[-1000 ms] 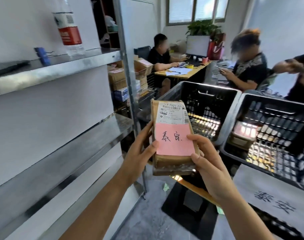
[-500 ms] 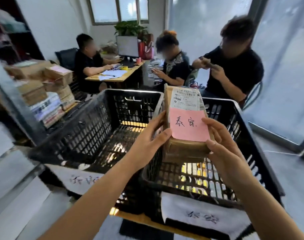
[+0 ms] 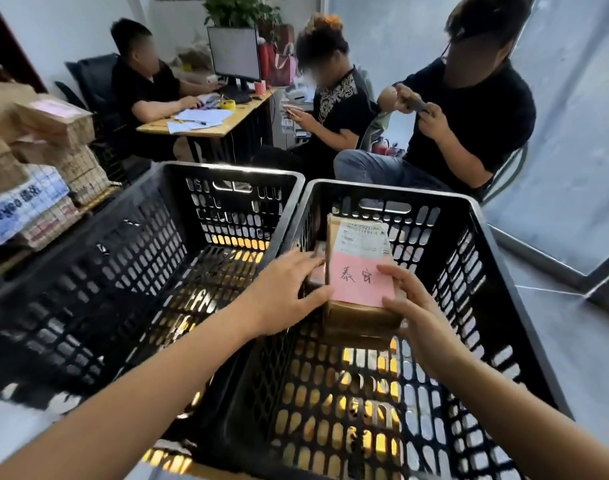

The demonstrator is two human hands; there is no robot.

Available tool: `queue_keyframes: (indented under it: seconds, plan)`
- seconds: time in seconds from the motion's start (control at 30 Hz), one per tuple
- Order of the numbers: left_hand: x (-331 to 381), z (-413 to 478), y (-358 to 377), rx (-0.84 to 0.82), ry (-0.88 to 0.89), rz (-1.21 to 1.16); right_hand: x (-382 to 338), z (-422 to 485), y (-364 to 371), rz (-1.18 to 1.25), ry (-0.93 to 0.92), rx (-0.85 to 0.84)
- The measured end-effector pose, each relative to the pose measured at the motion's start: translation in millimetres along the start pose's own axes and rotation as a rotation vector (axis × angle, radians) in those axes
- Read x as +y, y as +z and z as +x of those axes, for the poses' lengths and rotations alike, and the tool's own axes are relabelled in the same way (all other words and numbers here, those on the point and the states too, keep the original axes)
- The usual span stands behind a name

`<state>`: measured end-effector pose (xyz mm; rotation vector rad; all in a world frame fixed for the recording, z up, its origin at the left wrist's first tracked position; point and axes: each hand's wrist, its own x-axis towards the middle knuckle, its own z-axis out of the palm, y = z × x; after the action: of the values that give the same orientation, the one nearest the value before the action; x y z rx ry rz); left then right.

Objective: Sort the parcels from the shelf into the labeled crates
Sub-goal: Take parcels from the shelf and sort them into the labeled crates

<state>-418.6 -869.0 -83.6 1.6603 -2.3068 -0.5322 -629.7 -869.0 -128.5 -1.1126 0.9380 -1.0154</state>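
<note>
1. While both forearms stretched in from the near edge, the hands met over the right crate [image 3: 503,271], a black slotted plastic bin with light showing through its floor.
2. The right hand [image 3: 417,306] gripped the parcel [image 3: 358,317] at its near right corner, with its fingers curled over the face and its thumb along the lower edge.
3. The left hand [image 3: 289,292] lay nearly flat against the parcel's left side. Its fingers were almost straight and its thumb touched the near left edge, so it was steadying the parcel rather than clasping it.
4. The parcel, a brown taped box, sat inside the right crate toward its far half, tilted with its face up toward the camera. Whether its lower end touched the crate floor could not be told.
5. A pink note [image 3: 360,282] with handwritten characters covered the lower part of the face, with a white shipping label [image 3: 363,239] above it.
6. Just left of the parcel, partly hidden by the left fingers, another small package [image 3: 317,252] showed inside the same crate.
7. The left crate [image 3: 123,271] stood touching the right one, side by side.
8. Farther left rose a stack of cartons [image 3: 53,161].
9. Beyond the crates, three people sat around a wooden bench [image 3: 206,128] that carried papers and a monitor [image 3: 233,55], with a leafy plant [image 3: 240,10] behind it.
</note>
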Motion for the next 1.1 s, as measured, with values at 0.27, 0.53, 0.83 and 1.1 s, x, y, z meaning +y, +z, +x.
queue_keyframes:
  seconds: [0.27, 0.53, 0.83, 1.1]
  plan:
    - [-41.2, 34.4, 0.3, -0.059, -0.056, 0.307, 59.6, 23.3, 8.6, -0.190, 0.247, -0.019]
    - [-49.1, 37.7, 6.1, -0.016, -0.045, 0.222, 110.8, 43.1, 41.1, -0.445, 0.199, 0.047]
    - [-49.5, 38.1, 7.3, -0.014, -0.044, 0.229, 140.7, 54.1, 31.0, -0.948, 0.284, -0.214]
    - [-48.0, 38.0, 7.4, -0.005, -0.053, 0.209, 138.3, 61.8, 38.9, -1.119, 0.333, -0.207]
